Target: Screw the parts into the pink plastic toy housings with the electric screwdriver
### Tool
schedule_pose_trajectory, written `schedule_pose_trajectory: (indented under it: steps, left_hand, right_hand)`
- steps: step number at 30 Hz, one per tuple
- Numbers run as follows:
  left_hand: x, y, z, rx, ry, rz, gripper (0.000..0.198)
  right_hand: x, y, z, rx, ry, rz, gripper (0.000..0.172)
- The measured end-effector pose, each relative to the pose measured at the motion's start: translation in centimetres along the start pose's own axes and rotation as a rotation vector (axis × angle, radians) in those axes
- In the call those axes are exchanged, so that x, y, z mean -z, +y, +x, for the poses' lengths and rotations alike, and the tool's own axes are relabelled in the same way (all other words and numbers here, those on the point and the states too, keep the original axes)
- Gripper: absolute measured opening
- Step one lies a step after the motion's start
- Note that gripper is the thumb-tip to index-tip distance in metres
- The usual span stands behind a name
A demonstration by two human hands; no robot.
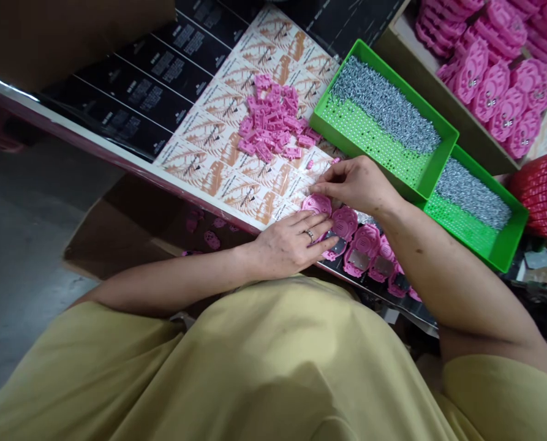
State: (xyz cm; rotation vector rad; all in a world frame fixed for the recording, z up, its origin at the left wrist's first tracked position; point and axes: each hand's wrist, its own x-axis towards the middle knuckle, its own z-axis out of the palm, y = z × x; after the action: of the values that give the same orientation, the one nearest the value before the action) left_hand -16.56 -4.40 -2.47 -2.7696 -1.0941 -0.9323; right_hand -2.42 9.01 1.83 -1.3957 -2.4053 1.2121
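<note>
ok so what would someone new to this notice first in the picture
Probably the bright green trays of small silvery pieces, right of centre. Next, the heap of small pink parts on the leaf-patterned surface, beyond the right hand. Then the row of larger pink pieces at the near edge, the left hand resting on its left end.

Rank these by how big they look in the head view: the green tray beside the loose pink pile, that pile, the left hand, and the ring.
1. Green tray
2. Loose pink pile and left hand: too alike to rank, and the hand may be nearer the camera
3. Ring
</note>
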Motion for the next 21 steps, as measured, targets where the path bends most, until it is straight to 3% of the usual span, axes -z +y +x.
schedule_pose_trajectory:
  steps: [3,8,15,18,21]
  left_hand:
    - [0.0,0.0,0.0,0.002,0.009,-0.001,0.029]
    - [0.0,0.0,0.0,-0.004,0.012,0.006,0.029]
    - [-0.3,0.0,-0.1,-0.006,-0.017,0.007,0.03]
    - [-0.2,0.0,-0.1,0.005,-0.011,0.006,0.029]
    - [0.1,0.0,0.0,0.001,-0.018,0.017,0.028]
  right_hand:
    - [-0.1,-0.1,-0.1,0.017,0.009,-0.052,0.022]
    - [-0.4,-0.5,-0.6,-0.024,0.104,-0.18,0.034]
    - [0.9,-1.6,-0.3,0.045,0.119,-0.195,0.018]
    - [1.0,-1.6,0.5,0.099,0.172,-0.394,0.016]
    - [0.6,-1.4,0.9,0.079,0.105,-0.554,0.018]
